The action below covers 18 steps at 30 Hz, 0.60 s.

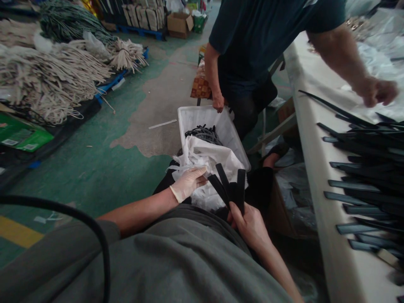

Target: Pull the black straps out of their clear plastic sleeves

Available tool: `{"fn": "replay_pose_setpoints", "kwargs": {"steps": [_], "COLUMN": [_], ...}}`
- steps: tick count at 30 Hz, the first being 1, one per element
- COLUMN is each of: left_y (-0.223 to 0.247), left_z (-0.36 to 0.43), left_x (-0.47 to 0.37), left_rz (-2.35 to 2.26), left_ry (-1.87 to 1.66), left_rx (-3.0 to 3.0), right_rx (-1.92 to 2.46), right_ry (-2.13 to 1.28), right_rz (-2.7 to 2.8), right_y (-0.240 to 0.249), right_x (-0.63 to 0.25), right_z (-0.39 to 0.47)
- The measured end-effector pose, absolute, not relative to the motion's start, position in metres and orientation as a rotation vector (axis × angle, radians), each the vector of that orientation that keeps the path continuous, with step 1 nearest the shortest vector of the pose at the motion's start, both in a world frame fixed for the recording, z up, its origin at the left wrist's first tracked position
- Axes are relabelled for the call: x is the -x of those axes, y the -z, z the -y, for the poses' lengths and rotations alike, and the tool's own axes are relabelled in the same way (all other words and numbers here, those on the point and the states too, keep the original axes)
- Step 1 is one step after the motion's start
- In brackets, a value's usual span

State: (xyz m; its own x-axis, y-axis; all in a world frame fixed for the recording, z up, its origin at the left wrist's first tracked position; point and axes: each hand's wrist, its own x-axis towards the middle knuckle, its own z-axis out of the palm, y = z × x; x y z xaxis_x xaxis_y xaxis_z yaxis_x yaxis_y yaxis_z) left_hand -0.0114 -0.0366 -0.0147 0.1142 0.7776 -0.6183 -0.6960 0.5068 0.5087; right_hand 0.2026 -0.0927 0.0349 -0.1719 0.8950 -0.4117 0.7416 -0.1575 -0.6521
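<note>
Several flat black strips point(240, 185) fan upward from my bare right hand point(249, 223), whose fingers are wrapped round their lower ends. My left hand point(188, 184), in a pale thin glove, is at the white plastic bag point(217, 151) on my lap, left of the strips. Its fingers are pressed together; whatever they hold is too small to make out. Just beyond the bag is a white bin point(227, 126) with dark, curled pieces point(205, 134) inside.
A person point(249, 46) sits ahead, one hand on the bin's rim. The table point(318, 176) at right bears many black strips point(369, 168). Bundles of pale cords point(57, 75) lie on the left. A black cable point(63, 206) curves across the lower left.
</note>
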Motion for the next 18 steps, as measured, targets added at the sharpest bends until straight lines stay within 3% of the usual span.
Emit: {"fn": "replay_pose_setpoints", "kwargs": {"steps": [10,18], "left_y": [0.025,0.028], "left_z": [0.043,0.048], "left_x": [0.013,0.026], "left_rz": [-1.024,-1.225], "left_ry": [-1.034,-1.195], "left_rx": [-0.148,-0.569], "right_rx": [2.047,2.112], "right_ry": [-1.189,-1.159], "right_rz": [2.010,2.058], "right_y": [-0.033,-0.024], "right_x": [-0.185,-0.169], "right_z": [0.080,0.073]}}
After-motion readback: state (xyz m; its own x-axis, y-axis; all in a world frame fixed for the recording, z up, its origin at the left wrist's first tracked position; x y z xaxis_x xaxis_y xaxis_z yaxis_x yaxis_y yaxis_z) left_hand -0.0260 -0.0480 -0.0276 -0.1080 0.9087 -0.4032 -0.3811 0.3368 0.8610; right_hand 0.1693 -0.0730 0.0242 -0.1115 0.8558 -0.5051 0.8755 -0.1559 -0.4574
